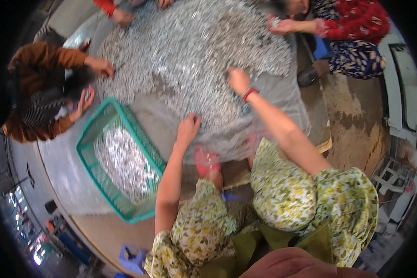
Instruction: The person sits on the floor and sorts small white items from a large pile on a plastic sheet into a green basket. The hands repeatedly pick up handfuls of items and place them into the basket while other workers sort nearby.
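Observation:
A wide heap of small silvery-grey pieces is spread over a translucent plastic sheet; the kind of piece is too small to make out. My right hand, with a red band at its wrist, reaches into the near right part of the heap, thumb and fingers apart. At the heap's near edge, my left hand has its fingers curled together, and anything between them is hidden. Left of my left forearm stands a green plastic basket, holding shiny silver strip-like pieces.
A person in a brown sleeve works at the left, hands by the heap and basket. Another in a red patterned sleeve holds out a hand at the far right. More hands show at the top. A blue plastic stool stands lower left.

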The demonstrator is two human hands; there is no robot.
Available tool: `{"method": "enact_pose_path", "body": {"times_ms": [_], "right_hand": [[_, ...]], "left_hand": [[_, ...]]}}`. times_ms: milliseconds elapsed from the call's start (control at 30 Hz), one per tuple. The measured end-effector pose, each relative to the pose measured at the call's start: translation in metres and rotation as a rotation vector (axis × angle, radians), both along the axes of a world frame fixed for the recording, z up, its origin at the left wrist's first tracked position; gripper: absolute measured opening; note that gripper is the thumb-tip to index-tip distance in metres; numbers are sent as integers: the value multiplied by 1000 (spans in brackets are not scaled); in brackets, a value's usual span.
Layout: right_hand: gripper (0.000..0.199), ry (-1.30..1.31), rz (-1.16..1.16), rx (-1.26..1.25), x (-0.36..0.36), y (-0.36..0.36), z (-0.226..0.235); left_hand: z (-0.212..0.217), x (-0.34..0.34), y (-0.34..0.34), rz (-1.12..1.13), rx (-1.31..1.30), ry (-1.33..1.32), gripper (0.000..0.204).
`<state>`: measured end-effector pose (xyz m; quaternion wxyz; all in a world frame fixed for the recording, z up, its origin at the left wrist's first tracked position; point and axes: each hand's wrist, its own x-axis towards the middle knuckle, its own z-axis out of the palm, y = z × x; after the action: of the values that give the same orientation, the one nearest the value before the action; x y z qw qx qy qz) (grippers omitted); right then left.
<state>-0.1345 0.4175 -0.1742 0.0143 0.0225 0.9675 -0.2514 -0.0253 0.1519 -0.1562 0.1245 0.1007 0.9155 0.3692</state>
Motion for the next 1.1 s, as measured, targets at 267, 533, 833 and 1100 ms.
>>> {"method": "enact_pose_path", "body": {"times_ms": [267, 533, 833, 1100], "right_hand": [[15, -198, 60, -48, 1, 1, 17], [23, -283, 108, 14, 3, -29, 21], [19, -144, 109, 93, -13, -40, 13], [21, -161, 124, -35, -13, -42, 20]], "left_hand": [[11, -1, 0, 55, 31, -110, 23], [14, -3, 4, 59, 19, -106, 23], [16, -2, 4, 48, -32, -162, 24], [38, -14, 12, 281, 137, -42, 21]]}}
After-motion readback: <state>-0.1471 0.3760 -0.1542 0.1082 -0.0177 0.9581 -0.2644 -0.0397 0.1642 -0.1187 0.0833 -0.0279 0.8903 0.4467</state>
